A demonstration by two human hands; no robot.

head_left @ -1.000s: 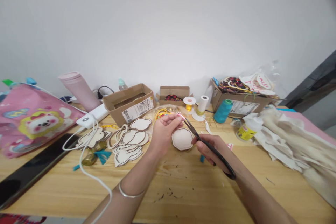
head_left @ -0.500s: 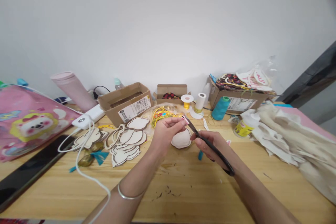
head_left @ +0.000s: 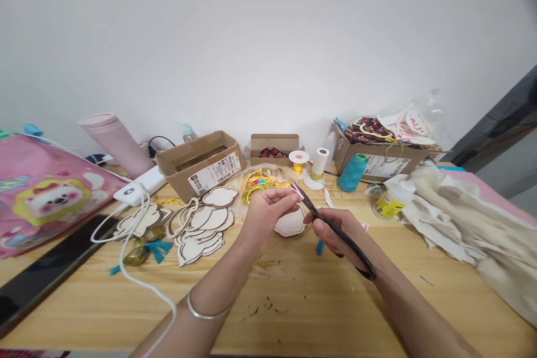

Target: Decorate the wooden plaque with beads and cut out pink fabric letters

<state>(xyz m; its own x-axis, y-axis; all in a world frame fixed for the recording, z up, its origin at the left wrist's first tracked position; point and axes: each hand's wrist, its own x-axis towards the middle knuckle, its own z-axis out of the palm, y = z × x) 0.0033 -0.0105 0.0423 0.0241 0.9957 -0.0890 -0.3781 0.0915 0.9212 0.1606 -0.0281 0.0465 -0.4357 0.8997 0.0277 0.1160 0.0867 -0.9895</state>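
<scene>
Black-handled scissors [head_left: 344, 240] are in my right hand [head_left: 335, 229], with their blades pointing up and left. The blades meet a small white-and-red scrap [head_left: 296, 193] that my left hand [head_left: 268, 210] pinches between thumb and fingers. Whether the scrap is paper or cloth I cannot tell. Below the hands lies a white cloud-shaped piece [head_left: 290, 222] with a dark edge, partly covered by my left hand. Just behind my left hand is a tangle of yellow cords [head_left: 255, 184] on clear plastic.
White cloud-shaped cutouts [head_left: 205, 226] lie at left beside an open cardboard box [head_left: 199, 165]. Thread spools, a teal thread cone [head_left: 353, 173] and a glue bottle [head_left: 393, 199] stand at right, near crumpled cream cloth [head_left: 461, 218]. A white cable [head_left: 142, 277] crosses my left forearm.
Both hands stay nearly in place. The scissor blades have shifted slightly at the pinched scrap. The view has moved a little.
</scene>
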